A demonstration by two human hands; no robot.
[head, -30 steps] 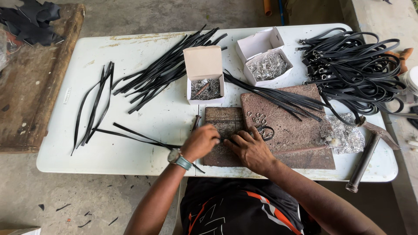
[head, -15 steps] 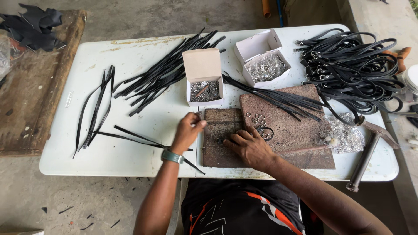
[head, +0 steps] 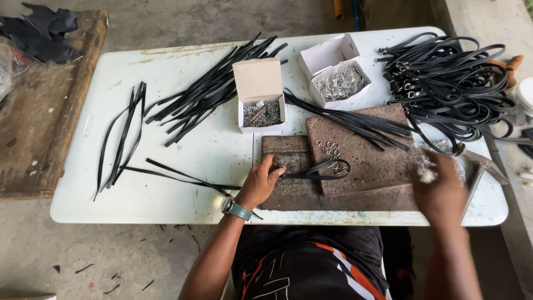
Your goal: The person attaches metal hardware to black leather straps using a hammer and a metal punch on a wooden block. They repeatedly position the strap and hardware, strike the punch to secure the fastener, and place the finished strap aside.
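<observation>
My left hand (head: pixel 261 181) pinches the end of a black leather strap (head: pixel 317 171) that lies folded in a loop on a brown work block (head: pixel 288 158). A few metal rings (head: pixel 331 149) rest on a second, larger block (head: pixel 366 153) beside the loop. My right hand (head: pixel 441 189) is blurred at the right, above a clear bag of small metal parts (head: pixel 430 153) and near a hammer (head: pixel 478 169). Whether it holds anything is unclear.
On the white table (head: pixel 183 128) stand an open box of rivets (head: pixel 261 103) and an open box of metal clasps (head: pixel 338 78). Loose black strips (head: pixel 214 91) lie at the centre and left (head: pixel 125 136). Finished straps (head: pixel 449 83) are piled at the right.
My right hand has left the strap on the block and swung right toward the bag and hammer. My left hand stays on the strap end.
</observation>
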